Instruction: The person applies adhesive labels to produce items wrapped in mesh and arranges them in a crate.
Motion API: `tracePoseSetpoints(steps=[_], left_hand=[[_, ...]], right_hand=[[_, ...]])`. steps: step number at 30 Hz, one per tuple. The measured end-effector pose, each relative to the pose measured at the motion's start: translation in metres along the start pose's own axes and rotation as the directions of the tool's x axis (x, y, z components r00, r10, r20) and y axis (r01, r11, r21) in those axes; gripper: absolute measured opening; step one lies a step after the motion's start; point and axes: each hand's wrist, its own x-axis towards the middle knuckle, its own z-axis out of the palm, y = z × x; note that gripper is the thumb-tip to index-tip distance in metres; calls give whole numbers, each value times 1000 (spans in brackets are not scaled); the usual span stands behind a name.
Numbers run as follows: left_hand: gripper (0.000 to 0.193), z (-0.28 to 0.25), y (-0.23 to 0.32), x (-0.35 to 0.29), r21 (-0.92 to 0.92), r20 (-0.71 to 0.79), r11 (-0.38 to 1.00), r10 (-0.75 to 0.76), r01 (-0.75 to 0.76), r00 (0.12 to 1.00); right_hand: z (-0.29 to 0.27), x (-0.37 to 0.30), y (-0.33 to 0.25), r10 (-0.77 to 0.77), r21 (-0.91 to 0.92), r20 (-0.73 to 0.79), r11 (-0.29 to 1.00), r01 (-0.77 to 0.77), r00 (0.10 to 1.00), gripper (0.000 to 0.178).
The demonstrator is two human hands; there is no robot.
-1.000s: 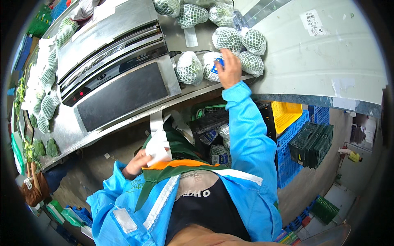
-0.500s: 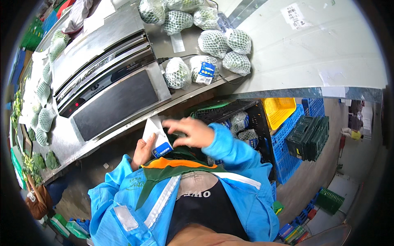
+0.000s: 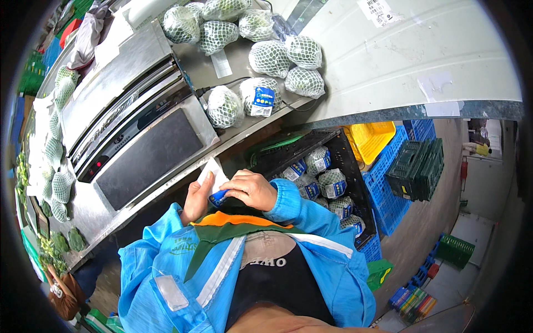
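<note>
In front of my chest, my left hand [image 3: 195, 201] grips a white strip of label backing paper [image 3: 213, 168], thumb on top. My right hand [image 3: 252, 190] has its fingers closed on a blue label [image 3: 218, 197] at the strip's lower end. Whether the label is loose from the backing, I cannot tell. Beyond my hands is a metal wrapping machine [image 3: 152, 155] with a dark flat plate. Right of it on the bench sit several green vegetables [image 3: 225, 106] in white foam nets and clear film. One wrapped vegetable [image 3: 260, 89] carries a blue and white label.
Below the bench to the right, a black crate [image 3: 365, 213] holds several labelled packs [image 3: 332, 183]. Past it stand a yellow crate [image 3: 373, 139], blue crates [image 3: 386, 191] and dark green crates [image 3: 416, 176]. Foam nets [image 3: 62, 183] lie left of the machine. Another person [image 3: 68, 294] is at far lower left.
My right hand has come down and left from above the strip, and its fingers have closed on the blue label. The view has shifted, showing more of the black crate.
</note>
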Motion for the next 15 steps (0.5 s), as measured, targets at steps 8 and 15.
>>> tracePoseSetpoints(steps=[8,15], left_hand=[[41,-7,41,25,-71,-297,970,204,-234,933],[43,-4,88,11,-274,-138,962,-26,-13,990]], right_hand=[[-49,31,16,224,455,-205,884,-110,953,14],[-249,123,138,218,108,-792,969,-220,570,25]])
